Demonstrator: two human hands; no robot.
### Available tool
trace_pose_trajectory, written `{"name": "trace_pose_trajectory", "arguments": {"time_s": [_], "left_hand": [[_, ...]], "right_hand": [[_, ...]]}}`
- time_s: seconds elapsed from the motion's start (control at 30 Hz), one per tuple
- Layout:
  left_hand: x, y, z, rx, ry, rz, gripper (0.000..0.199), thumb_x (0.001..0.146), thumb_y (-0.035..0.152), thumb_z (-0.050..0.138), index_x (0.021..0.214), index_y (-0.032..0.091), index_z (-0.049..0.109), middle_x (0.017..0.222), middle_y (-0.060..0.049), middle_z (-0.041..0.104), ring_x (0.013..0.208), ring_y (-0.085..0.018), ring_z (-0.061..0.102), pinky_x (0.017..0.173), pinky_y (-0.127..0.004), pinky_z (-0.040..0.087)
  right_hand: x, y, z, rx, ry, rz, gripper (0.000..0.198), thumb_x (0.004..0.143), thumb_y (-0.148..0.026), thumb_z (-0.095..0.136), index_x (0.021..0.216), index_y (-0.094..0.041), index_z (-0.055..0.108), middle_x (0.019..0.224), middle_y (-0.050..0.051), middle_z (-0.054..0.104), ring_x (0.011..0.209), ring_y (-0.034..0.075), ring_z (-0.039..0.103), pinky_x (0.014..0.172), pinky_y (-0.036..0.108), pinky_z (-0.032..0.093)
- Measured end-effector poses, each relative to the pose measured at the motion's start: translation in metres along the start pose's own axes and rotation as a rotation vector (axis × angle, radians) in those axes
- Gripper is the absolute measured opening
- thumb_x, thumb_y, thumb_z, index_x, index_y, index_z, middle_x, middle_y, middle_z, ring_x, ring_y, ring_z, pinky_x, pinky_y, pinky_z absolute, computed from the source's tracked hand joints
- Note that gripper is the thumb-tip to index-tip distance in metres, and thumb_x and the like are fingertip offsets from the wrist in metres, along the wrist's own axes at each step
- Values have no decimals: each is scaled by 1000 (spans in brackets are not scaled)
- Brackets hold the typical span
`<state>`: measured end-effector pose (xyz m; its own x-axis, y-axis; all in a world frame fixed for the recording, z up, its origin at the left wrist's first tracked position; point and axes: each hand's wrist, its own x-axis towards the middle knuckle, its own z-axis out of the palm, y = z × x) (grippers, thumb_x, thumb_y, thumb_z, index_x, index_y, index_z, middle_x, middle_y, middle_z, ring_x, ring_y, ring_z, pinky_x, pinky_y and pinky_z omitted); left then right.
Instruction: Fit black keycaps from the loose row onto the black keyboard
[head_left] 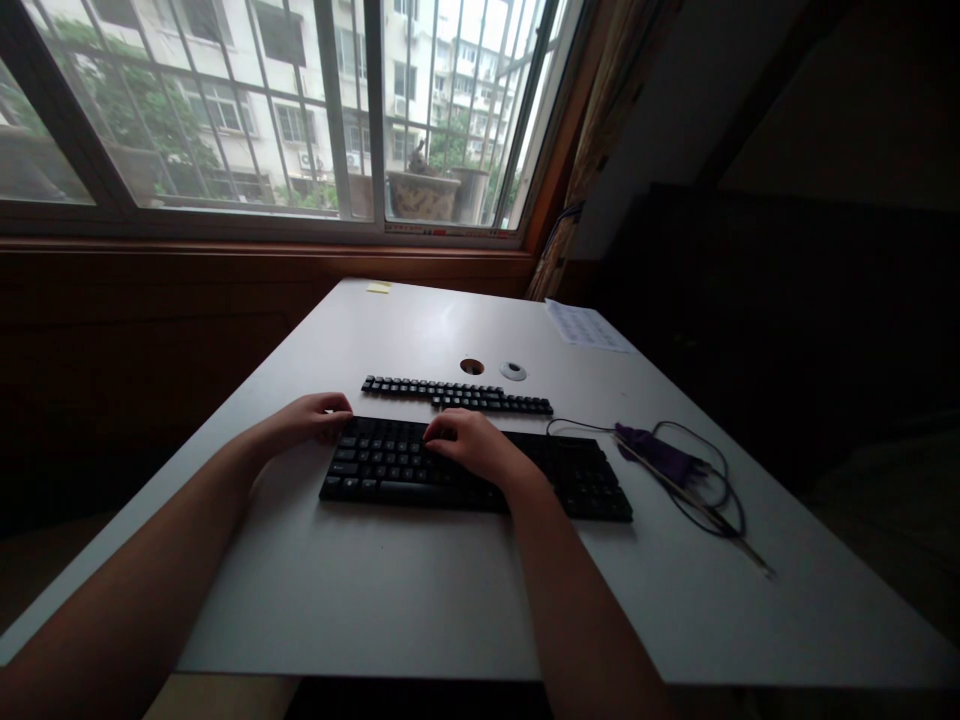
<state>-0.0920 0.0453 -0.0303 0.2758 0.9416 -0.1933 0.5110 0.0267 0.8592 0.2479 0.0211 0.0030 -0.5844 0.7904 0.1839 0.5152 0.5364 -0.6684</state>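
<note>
A black keyboard [397,490] lies flat on the white table, its keys facing up. My left hand [319,415] grips the keyboard's far left corner, with curled fingers and the thumb against the edge. Over the middle of the keys is my right hand [469,440], thumb and forefinger pinched close together at the key tops. What sits between those fingertips, if anything, is hidden. Part of the keyboard's centre is covered by this hand and wrist. Just behind the keyboard, several loose black keycaps [435,387] stand lined up in staggered rows.
Right of the keyboard, its cable [724,470] lies coiled beside a purple cloth [660,455] with a thin stick [690,497] across it. Behind the keycaps are a cable hole [472,367] and a round cover [514,371]. A printed sheet [585,326] and yellow note [379,287] lie farther back.
</note>
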Motion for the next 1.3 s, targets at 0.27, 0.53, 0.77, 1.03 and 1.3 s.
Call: {"name": "trace_pose_trajectory", "arguments": {"time_s": [0.27, 0.53, 0.77, 1.03, 1.3], "left_hand": [[-2, 3, 1, -12, -2, 0, 37, 82, 55, 71, 92, 19, 67, 67, 0, 64, 63, -19, 62, 58, -29, 46], [1, -2, 0, 1, -4, 4, 35, 84, 53, 71, 93, 20, 68, 68, -1, 65, 63, -19, 62, 58, -29, 47], [0, -1, 0, 8, -3, 6, 36, 83, 54, 71, 92, 20, 68, 67, -1, 65, 63, -19, 63, 58, -30, 47], [0, -1, 0, -10, -1, -1, 37, 82, 55, 72, 92, 20, 68, 67, -1, 65, 62, -18, 62, 57, -29, 46], [-1, 4, 1, 4, 7, -14, 38, 80, 56, 72, 92, 20, 68, 67, -1, 65, 62, -19, 63, 57, -30, 47]], "right_hand": [[0, -2, -1, 22, -11, -7, 12, 88, -12, 80, 93, -22, 79, 97, 3, 76, 96, 18, 69, 88, 30, 52], [0, -4, -1, 14, -37, -12, 13, 88, -11, 80, 92, -23, 79, 98, 3, 77, 96, 18, 70, 89, 31, 53], [1, -1, 2, -38, -31, -45, 14, 88, -12, 81, 93, -24, 78, 98, 2, 76, 100, 19, 68, 92, 32, 52], [0, -3, 0, -8, -27, -30, 10, 89, -14, 81, 92, -23, 77, 95, 2, 73, 93, 18, 67, 86, 30, 52], [0, 1, 0, -75, 113, -21, 8, 92, -17, 77, 97, -23, 74, 109, 5, 67, 101, 19, 63, 96, 35, 51]]}}
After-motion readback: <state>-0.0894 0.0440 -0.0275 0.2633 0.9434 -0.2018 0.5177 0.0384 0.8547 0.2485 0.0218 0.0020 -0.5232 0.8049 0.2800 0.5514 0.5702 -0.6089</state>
